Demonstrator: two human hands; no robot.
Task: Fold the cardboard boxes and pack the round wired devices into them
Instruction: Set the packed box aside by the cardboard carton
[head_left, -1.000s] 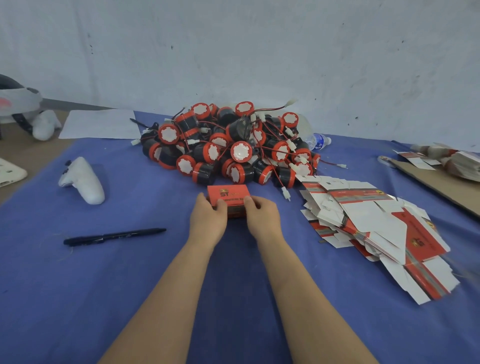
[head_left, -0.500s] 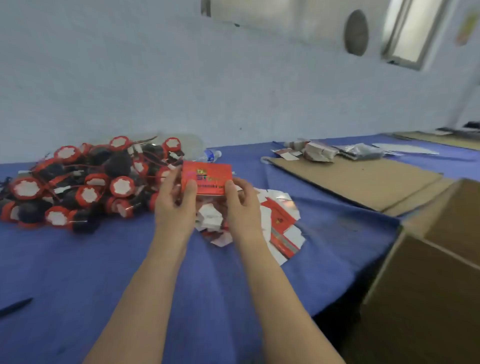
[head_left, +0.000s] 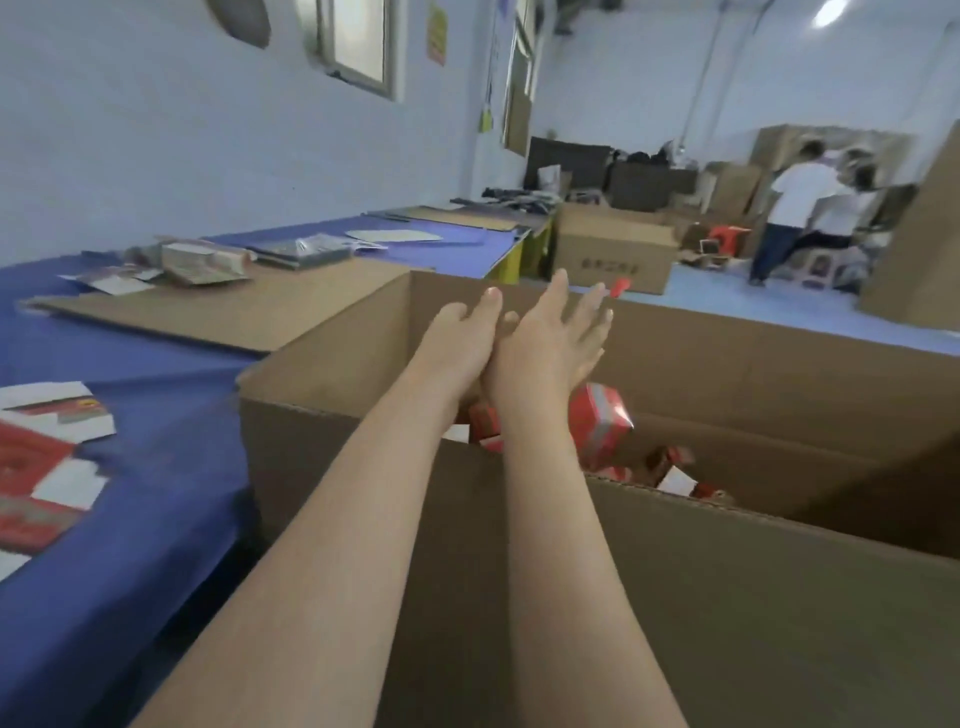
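Both my hands reach out over a big open brown carton (head_left: 332, 431) beside the table. My left hand (head_left: 462, 332) and my right hand (head_left: 550, 338) have straight, spread fingers and hold nothing. Just below my right wrist a small red folded box (head_left: 597, 423) is in the carton, tilted, with several other red boxes (head_left: 670, 467) lying deeper inside. Flat unfolded red-and-white box blanks (head_left: 47, 452) lie on the blue table at the left edge. The round wired devices are out of view.
Brown cardboard sheets (head_left: 234, 312) and loose packaging lie on the blue table (head_left: 156, 395) behind the carton. Another carton (head_left: 613, 249) stands on the floor farther back. Two people (head_left: 800, 208) stand at the far right among stacked cartons.
My head has turned right from the device pile to the big carton. Both hands carried the red box over it and have let it go; their fingers are now spread.
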